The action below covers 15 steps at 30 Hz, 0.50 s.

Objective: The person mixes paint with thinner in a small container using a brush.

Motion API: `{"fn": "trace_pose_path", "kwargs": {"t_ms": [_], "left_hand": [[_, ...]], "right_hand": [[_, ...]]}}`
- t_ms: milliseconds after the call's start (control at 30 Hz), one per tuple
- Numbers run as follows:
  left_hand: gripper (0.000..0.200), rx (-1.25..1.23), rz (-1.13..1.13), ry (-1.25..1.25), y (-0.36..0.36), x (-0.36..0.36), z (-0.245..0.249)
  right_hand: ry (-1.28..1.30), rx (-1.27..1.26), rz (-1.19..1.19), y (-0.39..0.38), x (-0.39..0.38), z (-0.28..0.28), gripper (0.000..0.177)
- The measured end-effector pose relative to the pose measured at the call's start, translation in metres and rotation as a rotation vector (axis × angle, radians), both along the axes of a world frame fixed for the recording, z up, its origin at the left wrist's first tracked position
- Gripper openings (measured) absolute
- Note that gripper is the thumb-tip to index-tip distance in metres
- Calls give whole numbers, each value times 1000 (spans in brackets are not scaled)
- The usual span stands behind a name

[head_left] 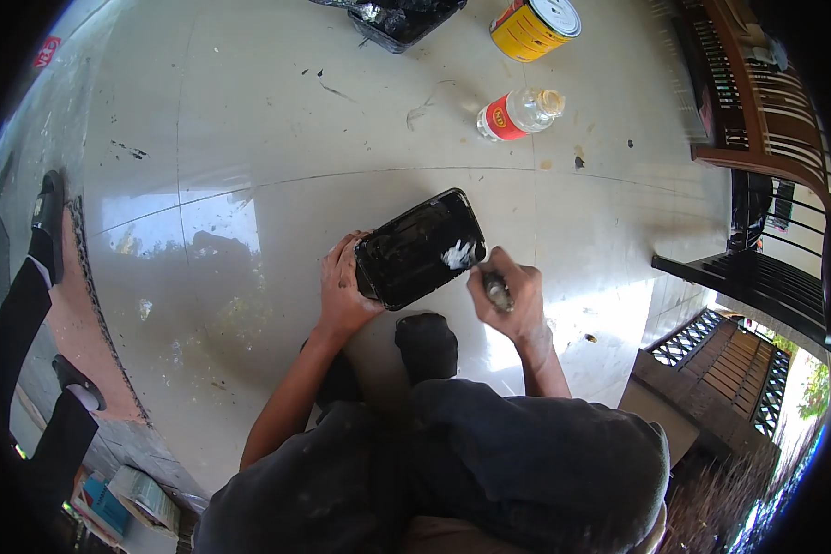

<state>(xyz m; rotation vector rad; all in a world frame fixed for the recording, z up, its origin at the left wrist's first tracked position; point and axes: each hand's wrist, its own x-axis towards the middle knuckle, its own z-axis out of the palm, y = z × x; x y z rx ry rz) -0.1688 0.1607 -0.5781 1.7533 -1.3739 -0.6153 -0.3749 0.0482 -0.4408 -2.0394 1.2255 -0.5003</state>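
Note:
A black rectangular tray [411, 258] is in front of me, tilted, with a smear of white paint [458, 255] near its right end. My left hand [344, 291] is closed on the tray's left edge, and its fingers carry white marks. At the right end, my right hand [514, 295] is closed round a brush [498, 290] with a stained, greyish handle. The brush's working end is mostly hidden by my fingers, close to the white paint.
A clear bottle [517, 114] with a red label stands beyond the tray. Farther back are a yellow can [535, 28] and a black plastic-lined container [402, 20]. Stains mark the tiled floor [342, 138]. Another person's shoes [51, 222] show at left; wooden furniture [757, 120] stands right.

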Motion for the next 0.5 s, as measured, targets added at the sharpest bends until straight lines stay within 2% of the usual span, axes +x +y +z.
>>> {"fn": "trace_pose_path", "kwargs": {"t_ms": [100,300,333,500], "left_hand": [[92,-23,7,-14,-1,-1,-1],[94,-27,-7,-113,-1,0,-3],[93,-35,2,-110,0,0,-4],[87,-38,39,-38,-1,-1,-2]], "right_hand": [[48,53,145,7,10,6,14],[-140,193,297,-3,42,-1,15],[-179,261,306,-3,47,0,13],[-198,216,218,-16,36,-16,7]]}}
